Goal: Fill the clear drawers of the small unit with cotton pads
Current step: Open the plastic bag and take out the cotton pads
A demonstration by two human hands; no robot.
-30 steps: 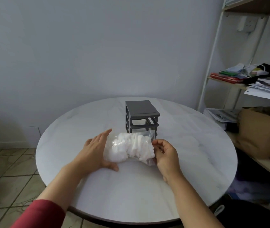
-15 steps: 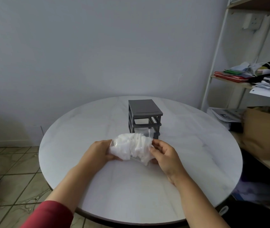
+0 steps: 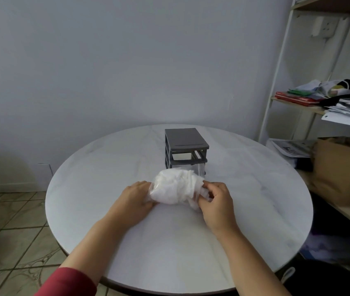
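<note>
Round table (image 3: 169,242), pale marbled top, bare apart from the items noted here. Shelving with papers and a brown box stands to the right, well apart from the work.

Small drawer unit (image 3: 185,148): dark grey frame, upright, at the far middle of the table. Its top slot looks open, with no drawer front visible in it. A clear drawer (image 3: 192,168) shows low in the frame, its front partly hidden by the bag. Whether it holds anything cannot be told from here.

Bag of cotton pads (image 3: 176,189): clear thin plastic, bulging, packed with white pads in a rumpled mass. It sits just near of the unit, held between both hands; whether its underside rests on the table is not visible.

Left hand (image 3: 136,198) is wrapped on the left end of the bag, fingers curled around it. Right hand (image 3: 218,199) is pinched on the right end, fingertips gathered on the plastic film there, likely at the mouth.

Handling judgement: load is light and soft, compresses under any squeeze, nothing fragile. The film looks slick and will slide over the pads, so hold the bulk with one hand and work the loose film with the other. Loose pads are likely to spill or cling together; take them out in small stacks by the edges. Step in hand is probably opening the bag; filling not yet begun.
</note>
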